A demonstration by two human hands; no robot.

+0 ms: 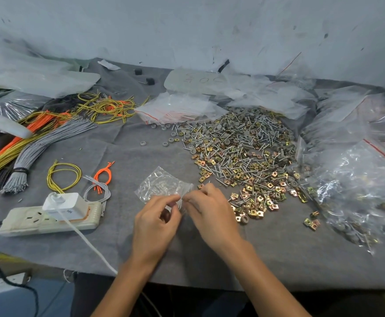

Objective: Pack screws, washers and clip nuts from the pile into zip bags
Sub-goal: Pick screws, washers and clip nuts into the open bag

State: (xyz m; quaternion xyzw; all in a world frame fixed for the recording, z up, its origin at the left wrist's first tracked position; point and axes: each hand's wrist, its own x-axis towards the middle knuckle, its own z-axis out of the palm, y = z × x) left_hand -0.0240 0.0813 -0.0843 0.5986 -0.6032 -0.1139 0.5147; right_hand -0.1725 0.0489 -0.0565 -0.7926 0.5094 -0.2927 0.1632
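Observation:
A small clear zip bag [161, 185] with some hardware inside lies on the grey cloth in front of me. My left hand [157, 221] pinches its near edge with thumb and forefinger. My right hand [210, 208] pinches the same edge from the right, fingers curled. A wide pile of screws, grey washers and brass clip nuts [244, 154] spreads just right of the hands. A stack of empty zip bags [175, 109] with red seal lines lies behind the pile.
A large clear bag of packed hardware [358, 191] sits at the right. A power strip with a white charger [49, 216] lies at the left, its cable running to the table edge. Bundles of grey, orange and yellow wires [38, 138] fill the left side.

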